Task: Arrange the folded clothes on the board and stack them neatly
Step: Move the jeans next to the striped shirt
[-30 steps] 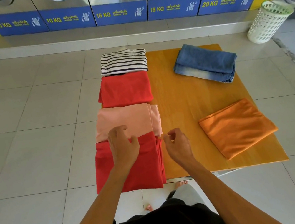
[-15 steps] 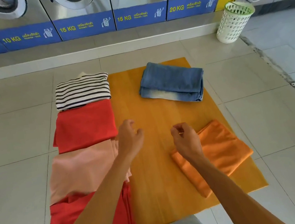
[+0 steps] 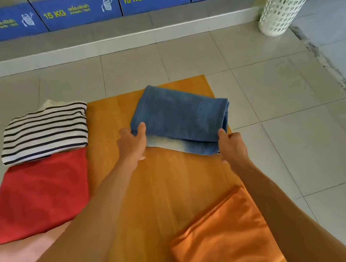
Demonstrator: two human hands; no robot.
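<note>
Now both arms reach forward over the wooden board [image 3: 156, 202] to the folded blue jeans [image 3: 181, 115], which lie at the far end of the board, tilted a little, with the paler faded layer showing along the near edge. The left hand [image 3: 132, 145] is at the jeans' near-left corner: its thumb lies on top of the denim while the fingers appear to go beneath the edge, so it pinches that corner. The right hand [image 3: 231, 146] is at the near-right corner, thumb up against the folded edge and fingers curled at the fabric's end, gripping it; how far the fingers reach under cannot be made out. Along the left side of the board sits a row of folded clothes: a black-and-white striped shirt [image 3: 46, 131] farthest away, a red garment [image 3: 40, 194] just in front of it and touching it, then a pink garment [image 3: 16, 255] partly hidden by the left forearm. A folded orange garment [image 3: 225, 243] lies on the near right part of the board, well apart from the jeans. On the tiled floor [image 3: 308, 154] beyond stands a white laundry basket [image 3: 282, 7] near a row of washing machines [image 3: 78, 7] with blue labelled panels.
</note>
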